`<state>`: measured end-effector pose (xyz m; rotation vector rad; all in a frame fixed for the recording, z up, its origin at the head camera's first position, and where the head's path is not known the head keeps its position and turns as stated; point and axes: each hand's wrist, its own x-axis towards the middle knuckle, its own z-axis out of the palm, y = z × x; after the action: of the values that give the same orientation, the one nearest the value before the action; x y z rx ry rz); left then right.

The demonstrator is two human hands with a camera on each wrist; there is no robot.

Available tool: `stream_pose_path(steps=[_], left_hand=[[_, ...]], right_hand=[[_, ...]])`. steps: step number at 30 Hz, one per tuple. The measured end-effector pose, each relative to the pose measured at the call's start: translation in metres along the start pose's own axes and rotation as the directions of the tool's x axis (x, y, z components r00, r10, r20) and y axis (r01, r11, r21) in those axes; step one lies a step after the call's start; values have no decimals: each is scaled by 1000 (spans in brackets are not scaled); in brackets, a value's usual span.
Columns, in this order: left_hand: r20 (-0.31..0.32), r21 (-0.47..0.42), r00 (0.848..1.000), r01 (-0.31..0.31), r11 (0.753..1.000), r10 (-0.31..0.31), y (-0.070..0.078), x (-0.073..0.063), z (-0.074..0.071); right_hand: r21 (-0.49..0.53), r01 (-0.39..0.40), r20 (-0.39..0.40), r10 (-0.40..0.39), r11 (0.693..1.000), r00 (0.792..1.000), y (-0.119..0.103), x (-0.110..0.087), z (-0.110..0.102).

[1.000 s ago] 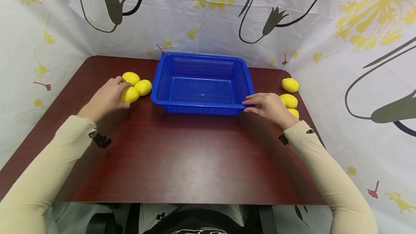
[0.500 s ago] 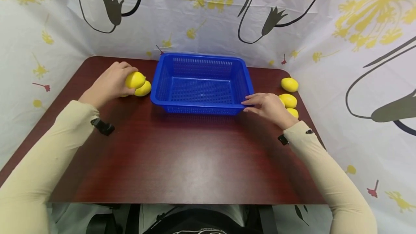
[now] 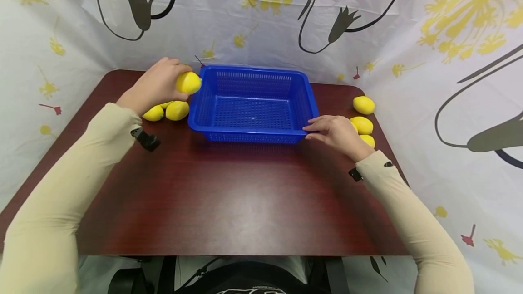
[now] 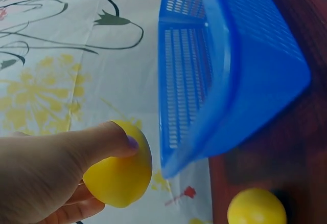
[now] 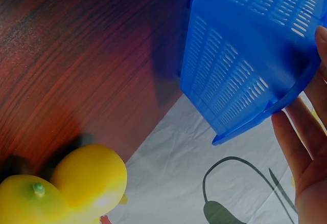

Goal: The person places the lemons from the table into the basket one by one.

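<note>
My left hand (image 3: 161, 80) holds a yellow lemon (image 3: 188, 83) in the air beside the left rim of a blue plastic basket (image 3: 253, 131). In the left wrist view the thumb lies over this lemon (image 4: 120, 175), with fingers curled beneath it. My right hand (image 3: 337, 134) is at the basket's near right corner, fingers over the rim and thumb at its front side. The right wrist view shows fingers (image 5: 291, 139) at the rim of the basket (image 5: 225, 75). The basket's inside holds nothing.
Left of the basket, a few lemons (image 3: 177, 110) lie on the dark red wooden table (image 3: 245, 194), partly hidden by the left hand. Several more lemons (image 3: 363, 105) lie along the right table edge, some behind the right hand. A patterned cloth (image 3: 261, 35) hangs around the table.
My left hand has lifted a lemon from the left group and carried it up and right toward the basket's left rim. The right hand stays at the basket corner.
</note>
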<state>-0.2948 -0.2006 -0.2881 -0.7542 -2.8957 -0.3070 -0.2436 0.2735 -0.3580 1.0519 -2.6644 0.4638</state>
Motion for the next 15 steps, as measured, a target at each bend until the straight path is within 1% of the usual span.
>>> stream_pose_path(steps=[9,15], left_hand=[[50,-1,998,-23,1000,23,28,31,-10],[50,-20,996,-67,998,68,42,52,-11]], right_hand=[[12,-6,10,6,1000,1000,-1,1,-1],[21,0,-9,0,1000,1000,0,1,0]])
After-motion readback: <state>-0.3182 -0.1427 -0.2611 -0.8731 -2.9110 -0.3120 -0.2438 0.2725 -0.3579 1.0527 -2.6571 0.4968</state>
